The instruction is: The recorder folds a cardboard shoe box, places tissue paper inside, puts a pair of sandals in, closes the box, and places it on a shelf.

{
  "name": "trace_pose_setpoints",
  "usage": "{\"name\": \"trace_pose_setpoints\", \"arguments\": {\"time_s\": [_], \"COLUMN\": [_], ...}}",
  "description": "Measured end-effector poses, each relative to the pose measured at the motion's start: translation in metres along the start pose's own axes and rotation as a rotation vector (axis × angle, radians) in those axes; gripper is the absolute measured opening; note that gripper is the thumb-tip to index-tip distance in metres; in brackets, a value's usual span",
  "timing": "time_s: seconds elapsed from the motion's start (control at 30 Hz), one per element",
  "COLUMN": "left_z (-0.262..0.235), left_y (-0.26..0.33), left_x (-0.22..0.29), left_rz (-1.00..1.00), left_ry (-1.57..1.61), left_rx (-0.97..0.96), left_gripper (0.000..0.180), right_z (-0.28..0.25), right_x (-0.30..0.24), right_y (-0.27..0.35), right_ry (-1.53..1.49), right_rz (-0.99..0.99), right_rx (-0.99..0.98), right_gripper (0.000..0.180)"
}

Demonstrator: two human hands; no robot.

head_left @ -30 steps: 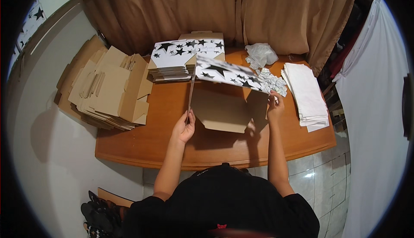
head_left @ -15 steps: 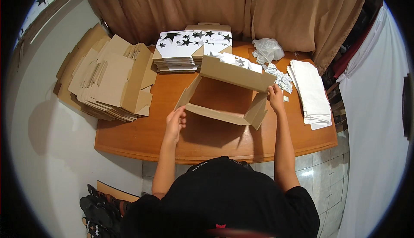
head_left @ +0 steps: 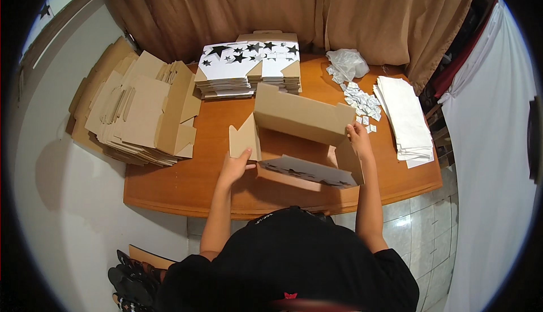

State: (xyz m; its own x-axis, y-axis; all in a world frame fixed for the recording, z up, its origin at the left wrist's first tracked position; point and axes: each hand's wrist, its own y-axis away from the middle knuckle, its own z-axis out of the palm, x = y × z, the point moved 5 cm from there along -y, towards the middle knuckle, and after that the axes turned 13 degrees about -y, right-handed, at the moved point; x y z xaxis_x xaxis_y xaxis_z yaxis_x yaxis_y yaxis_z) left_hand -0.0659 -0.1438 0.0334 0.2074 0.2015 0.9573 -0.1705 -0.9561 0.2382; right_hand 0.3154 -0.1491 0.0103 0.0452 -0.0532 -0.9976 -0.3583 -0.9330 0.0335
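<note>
Between my hands, raised over the wooden table, is a cardboard box (head_left: pixel 302 117) folded open into a four-sided frame, with the tabletop visible through it. Its inside is plain brown; the near panel shows white with black stars. My left hand (head_left: pixel 233 169) grips the left end by a flap, thumb on top. At the right end my right hand (head_left: pixel 358 138) pinches the far corner; part of its fingers is hidden behind the cardboard.
A stack of flat star-printed boxes (head_left: pixel 237 66) lies at the back. Folded brown cardboard (head_left: pixel 141 108) leans in a pile on the left. To the right are small white packets (head_left: pixel 362 98), a clear plastic bag (head_left: pixel 348 65) and white paper sheets (head_left: pixel 404 119) on the table (head_left: pixel 164 184).
The box has opened wider and tilted, so its star-printed near panel now shows. My left hand has moved slightly down and taken hold of the left flap; my right hand has shifted slightly down.
</note>
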Motion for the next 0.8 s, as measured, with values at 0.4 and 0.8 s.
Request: {"name": "trace_pose_setpoints", "arguments": {"time_s": [0.4,0.8], "left_z": [-0.009,0.02], "left_y": [-0.013,-0.002], "left_x": [-0.05,0.022], "left_rz": [-0.193,0.5], "left_ry": [0.066,-1.286], "left_rx": [0.074,0.587], "left_gripper": [0.04,0.03], "right_z": [0.018,0.061], "right_x": [-0.061,-0.042], "right_y": [0.017,0.065], "right_ry": [0.027,0.293], "right_rz": [-0.459,-0.331], "right_rx": [0.403,0.18], "right_gripper": [0.015,0.025]}}
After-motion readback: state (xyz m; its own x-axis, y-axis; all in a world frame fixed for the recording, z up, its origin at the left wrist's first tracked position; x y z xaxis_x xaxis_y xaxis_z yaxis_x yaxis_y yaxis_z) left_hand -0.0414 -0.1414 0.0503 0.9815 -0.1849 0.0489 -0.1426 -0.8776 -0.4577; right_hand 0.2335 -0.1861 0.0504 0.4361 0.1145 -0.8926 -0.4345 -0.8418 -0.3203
